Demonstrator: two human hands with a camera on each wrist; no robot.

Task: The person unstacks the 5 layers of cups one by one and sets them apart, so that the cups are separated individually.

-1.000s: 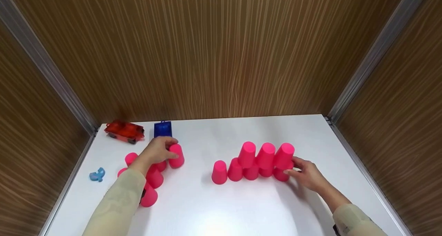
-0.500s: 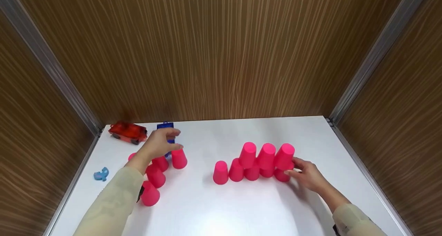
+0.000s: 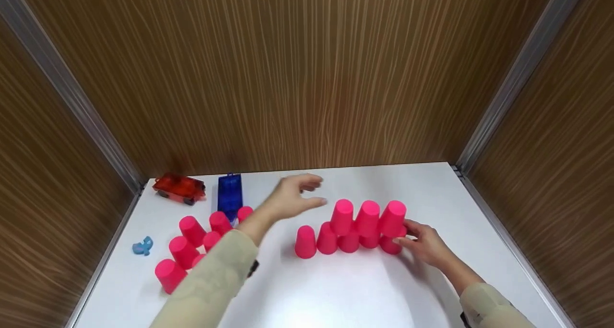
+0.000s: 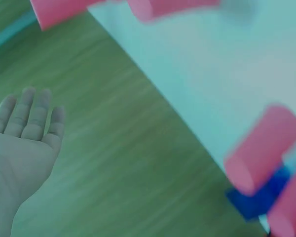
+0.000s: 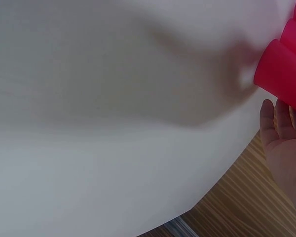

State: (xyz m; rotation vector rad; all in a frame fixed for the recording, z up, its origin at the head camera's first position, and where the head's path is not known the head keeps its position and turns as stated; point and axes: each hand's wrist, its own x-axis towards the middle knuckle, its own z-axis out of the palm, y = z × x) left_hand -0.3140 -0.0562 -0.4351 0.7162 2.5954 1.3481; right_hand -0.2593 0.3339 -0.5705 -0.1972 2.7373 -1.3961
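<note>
My left hand [image 3: 300, 196] is in the air left of the cup wall, thumb and fingers apart, holding nothing. The left wrist view shows its palm [image 4: 22, 158] with fingers extended. Several upside-down pink cups stand in a bottom row, and 3 more stand on top, one being the upper right cup [image 3: 393, 218]. My right hand [image 3: 427, 244] holds the bottom right cup [image 3: 391, 244] between thumb and fingers. At the row's left end, one cup [image 3: 305, 242] has none above it. In the right wrist view, fingers [image 5: 283, 123] lie against a pink cup [image 5: 281, 74].
Several more pink cups [image 3: 182, 252] stand on the left, some partly hidden behind my left forearm. A blue toy piece [image 3: 230, 196] and a red toy car [image 3: 180, 188] lie at the back left. A small light-blue toy [image 3: 143, 246] lies near the left edge. Wood-patterned walls enclose the white table [image 3: 326, 289].
My left hand has let go of a pink cup in the left group and moved right, empty, toward the cup wall. The right hand has stayed at the bottom right cup.
</note>
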